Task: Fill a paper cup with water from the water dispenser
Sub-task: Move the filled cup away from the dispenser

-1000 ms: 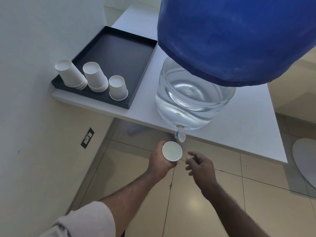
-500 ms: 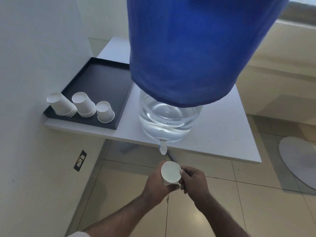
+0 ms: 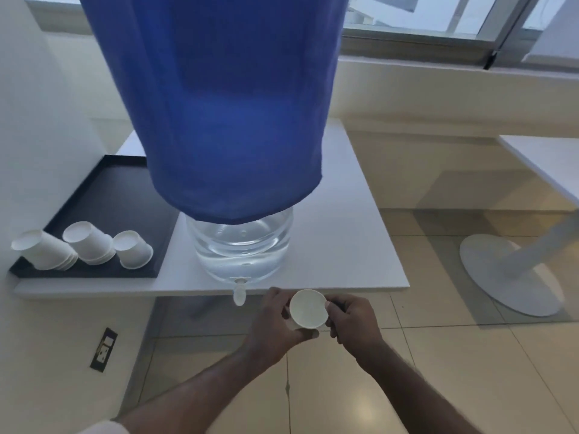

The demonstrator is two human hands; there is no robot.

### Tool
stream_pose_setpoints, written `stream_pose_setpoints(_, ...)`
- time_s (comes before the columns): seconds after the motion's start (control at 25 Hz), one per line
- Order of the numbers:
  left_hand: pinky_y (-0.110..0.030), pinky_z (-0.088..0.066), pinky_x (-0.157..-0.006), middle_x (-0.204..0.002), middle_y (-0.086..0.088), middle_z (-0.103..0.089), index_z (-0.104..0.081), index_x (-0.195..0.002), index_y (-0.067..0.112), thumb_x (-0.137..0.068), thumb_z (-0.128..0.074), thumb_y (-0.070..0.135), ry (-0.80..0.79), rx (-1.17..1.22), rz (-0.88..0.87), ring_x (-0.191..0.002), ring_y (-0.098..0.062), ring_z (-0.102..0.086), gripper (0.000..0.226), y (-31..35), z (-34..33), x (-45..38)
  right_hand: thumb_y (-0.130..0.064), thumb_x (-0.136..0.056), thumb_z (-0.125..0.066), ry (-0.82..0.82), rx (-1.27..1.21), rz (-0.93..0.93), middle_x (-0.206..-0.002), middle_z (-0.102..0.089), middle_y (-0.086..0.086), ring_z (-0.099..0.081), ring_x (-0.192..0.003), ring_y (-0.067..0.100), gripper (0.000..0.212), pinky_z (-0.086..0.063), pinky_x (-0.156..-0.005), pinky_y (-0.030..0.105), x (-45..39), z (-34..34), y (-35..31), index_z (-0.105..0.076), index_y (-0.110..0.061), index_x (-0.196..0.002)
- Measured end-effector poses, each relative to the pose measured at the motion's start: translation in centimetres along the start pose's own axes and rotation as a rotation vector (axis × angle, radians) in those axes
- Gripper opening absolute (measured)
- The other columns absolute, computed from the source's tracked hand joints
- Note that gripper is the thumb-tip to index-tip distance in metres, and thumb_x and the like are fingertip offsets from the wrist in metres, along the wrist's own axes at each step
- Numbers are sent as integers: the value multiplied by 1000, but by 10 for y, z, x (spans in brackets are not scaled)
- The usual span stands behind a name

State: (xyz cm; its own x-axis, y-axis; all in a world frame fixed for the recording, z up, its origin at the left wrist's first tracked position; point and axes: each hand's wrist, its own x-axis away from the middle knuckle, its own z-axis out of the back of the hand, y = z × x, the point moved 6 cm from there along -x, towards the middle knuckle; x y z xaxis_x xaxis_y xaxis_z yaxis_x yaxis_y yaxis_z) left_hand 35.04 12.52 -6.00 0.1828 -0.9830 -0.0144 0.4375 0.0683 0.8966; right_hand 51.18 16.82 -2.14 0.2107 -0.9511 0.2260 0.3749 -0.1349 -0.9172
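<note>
Both hands holding paper cup (image 3: 308, 312) upright, mouth open upward: left hand (image 3: 275, 321) wrapping around its side, right hand (image 3: 352, 321) pinching rim. Cup sitting just right of tap (image 3: 239, 292), not under; probably steadying light cup before filling.

A single wide-angle view comes from the person's head, looking forward and steeply down. It sits close above the blue-covered water jug (image 3: 232, 104), which fills the upper middle. The white table (image 3: 351, 245) runs across the middle, its front edge facing the camera. Both forearms enter from the bottom edge, with floor tiles (image 3: 438, 371) below and a window (image 3: 423, 14) along the top.
</note>
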Motion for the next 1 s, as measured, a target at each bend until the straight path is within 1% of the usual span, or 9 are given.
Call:
stream_pose_setpoints(0.08, -18, -49, -68, -97, 9, -54, -68, -112, 32, -47, -95, 37, -9, -3, -17, -77, -11, -56, 70, 13, -5, -14, -5, -91, -54, 31, -11, -2, -46, -59, -2, -47, -40, 11, 37, -39, -38, 21, -8, 16, -5, -75, -32, -79)
stream_pose_setpoints(0.16, -16, -47, -65, -97, 6, -54, -68, -112, 31, -49, -97, 33, -8, -9, -43, -72, -12, -55, 70, 26, -11, -28, -6, -91, -55, 58, -17, -2, -46, -59, -2, -48, -39, 12, 35, -39, -37, 21, -19, 30, -8, -74, -31, -78)
stream_pose_setpoints(0.28, -20, -49, -63, -98, 6, -58, -69, -113, 27, -49, -98, 31, -2, -23, -74, -68, -15, -57, 70, 40, -17, -54, -7, -92, -55, 81, -17, 6, -48, -59, -2, -49, -40, 14, 25, -40, -38, 24, -40, 47, -12, -75, -21, -87)
stream_pose_setpoints(0.36, -22, -50, -63, -100, 7, -63, -70, -113, 26, -49, -98, 33, -1, -38, -85, -68, -13, -59, 70, 45, -22, -74, -8, -93, -55, 105, -24, 1, -51, -60, 1, -50, -40, 14, 21, -40, -39, 25, -57, 57, -11, -75, -14, -93)
stream_pose_setpoints(0.52, -29, -56, -69, -102, 13, -70, -70, -109, 33, -49, -95, 39, -16, -50, -21, -75, -11, -65, 65, 42, -39, -108, -7, -92, -54, 130, -25, -28, -54, -59, 6, -49, -40, 15, 20, -40, -40, 26, -89, 71, -1, -74, -10, -93)
stream_pose_setpoints(0.64, -35, -57, -74, -107, 12, -70, -70, -114, 29, -50, -95, 37, -29, -65, 5, -78, -13, -65, 70, 37, -53, -124, -8, -93, -53, 146, -25, -66, -57, -60, 7, -52, -42, 16, 20, -41, -41, 25, -107, 77, 11, -72, -7, -99)
stream_pose_setpoints(0.88, -37, -57, -80, -116, 8, -66, -67, -121, 25, -56, -94, 30, -53, -66, 38, -81, -18, -66, 70, 22, -73, -143, -8, -95, -53, 176, -37, -114, -59, -60, 8, -52, -43, 16, 21, -42, -41, 24, -130, 76, 30, -70, -4, -106)
stream_pose_setpoints(1.0, -35, -56, -81, -119, 6, -64, -65, -123, 24, -59, -93, 28, -67, -69, 49, -83, -19, -65, 70, 15, -77, -147, -8, -95, -52, 175, -45, -141, -60, -60, 9, -52, -44, 17, 21, -43, -42, 25, -134, 72, 36, -69, -4, -107)
